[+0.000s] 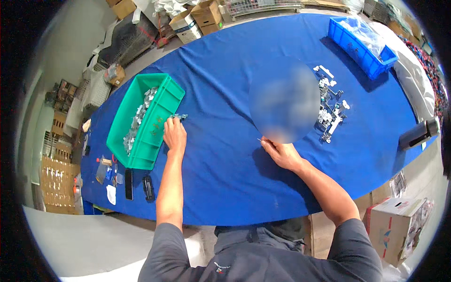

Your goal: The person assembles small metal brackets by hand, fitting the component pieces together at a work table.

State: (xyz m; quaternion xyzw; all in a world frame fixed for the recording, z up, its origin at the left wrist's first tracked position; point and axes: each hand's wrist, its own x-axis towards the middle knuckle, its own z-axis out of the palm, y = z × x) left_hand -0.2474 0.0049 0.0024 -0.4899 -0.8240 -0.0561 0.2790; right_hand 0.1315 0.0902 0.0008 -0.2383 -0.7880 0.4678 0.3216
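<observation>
Beside the green bin's right wall, my left hand (174, 135) has its fingers bunched together at some small grey metal parts (180, 116) on the blue cloth. Whatever lies between those fingertips is hidden. The green bin (160, 101) holds many small light-grey metal pieces (141, 115). Right of the middle, my right hand (283, 154) is closed in a pinch, and a small thin light piece (259, 139) sticks out from its fingertips. A round blurred patch covers the area just beyond that hand. A loose pile of white and dark metal parts (332, 115) lies to its right.
A blue crate (359, 47) with clear plastic bags stands at the far right of the blue cloth (221, 188). At the right edge is a dark cylindrical bottle (419, 133). A phone (129, 184) and a black case (148, 189) lie near left. Cardboard boxes (399, 228) surround the table.
</observation>
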